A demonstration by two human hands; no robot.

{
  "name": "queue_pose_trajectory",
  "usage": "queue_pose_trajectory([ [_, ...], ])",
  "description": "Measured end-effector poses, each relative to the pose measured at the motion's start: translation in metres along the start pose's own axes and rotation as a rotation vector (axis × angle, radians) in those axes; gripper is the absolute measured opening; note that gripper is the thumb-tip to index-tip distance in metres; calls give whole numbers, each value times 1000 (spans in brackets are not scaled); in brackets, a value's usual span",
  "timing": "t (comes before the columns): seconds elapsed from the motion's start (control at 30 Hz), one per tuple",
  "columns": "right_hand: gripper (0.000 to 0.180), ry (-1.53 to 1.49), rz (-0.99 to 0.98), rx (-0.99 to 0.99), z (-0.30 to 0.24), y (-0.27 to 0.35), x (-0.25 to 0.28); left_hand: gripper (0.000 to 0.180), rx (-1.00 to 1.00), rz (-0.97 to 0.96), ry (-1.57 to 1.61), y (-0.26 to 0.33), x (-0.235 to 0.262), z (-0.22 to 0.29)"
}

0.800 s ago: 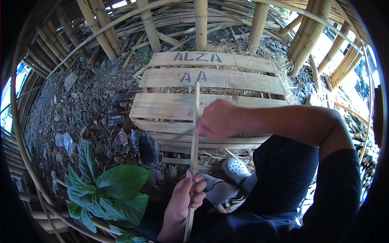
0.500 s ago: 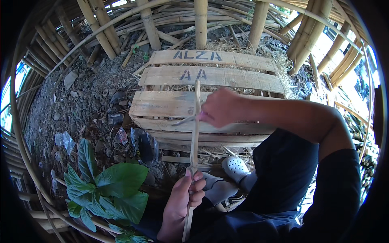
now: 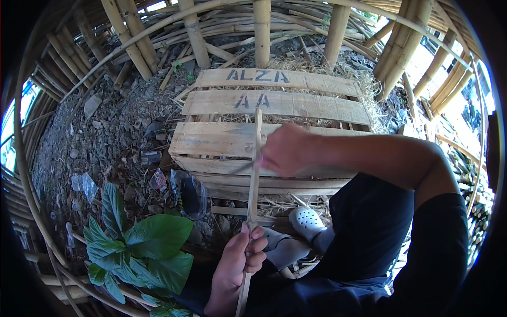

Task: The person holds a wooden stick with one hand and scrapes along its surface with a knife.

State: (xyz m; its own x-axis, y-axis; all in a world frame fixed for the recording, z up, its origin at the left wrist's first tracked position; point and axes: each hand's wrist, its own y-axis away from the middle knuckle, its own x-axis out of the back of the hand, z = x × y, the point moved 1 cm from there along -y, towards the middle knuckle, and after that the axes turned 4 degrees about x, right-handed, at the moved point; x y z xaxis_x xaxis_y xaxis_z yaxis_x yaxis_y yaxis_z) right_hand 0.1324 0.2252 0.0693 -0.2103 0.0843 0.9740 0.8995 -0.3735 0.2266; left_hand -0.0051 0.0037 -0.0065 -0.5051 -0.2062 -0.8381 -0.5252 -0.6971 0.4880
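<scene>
A long, narrow bamboo strip [image 3: 254, 187] stands nearly upright in front of me. My left hand [image 3: 240, 256] is wrapped round its lower part, thumb pressed along it. Higher up, my right hand [image 3: 289, 149] is closed on a knife, whose thin blade [image 3: 242, 168] sticks out to the left across the strip. The hand is somewhat blurred, and its fingers mostly hide the handle. Behind the strip lies a slatted wooden crate [image 3: 211, 138] with dark stencilled marks and straw inside.
Bamboo posts [image 3: 262, 34] and stacked poles fence the far side. A broad-leaved green plant [image 3: 158, 238] grows at the near left. Rubble, a clear plastic bottle [image 3: 191, 195] and crumpled wrappers [image 3: 84, 186] lie on the ground. My feet wear light clogs [image 3: 306, 222].
My right hand has moved slightly down along the strip with the knife, and the blade now tilts more. The left hand keeps its hold in nearly the same place.
</scene>
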Motion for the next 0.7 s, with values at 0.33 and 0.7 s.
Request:
queue_pose_trajectory([
  [0.33,55,74,36,-50,39,-1,-1,29,-3,12,-18,1,-2,-2],
  [0.7,55,94,67,-131,49,0,-6,27,-11,-3,-7,0,-2,-2],
])
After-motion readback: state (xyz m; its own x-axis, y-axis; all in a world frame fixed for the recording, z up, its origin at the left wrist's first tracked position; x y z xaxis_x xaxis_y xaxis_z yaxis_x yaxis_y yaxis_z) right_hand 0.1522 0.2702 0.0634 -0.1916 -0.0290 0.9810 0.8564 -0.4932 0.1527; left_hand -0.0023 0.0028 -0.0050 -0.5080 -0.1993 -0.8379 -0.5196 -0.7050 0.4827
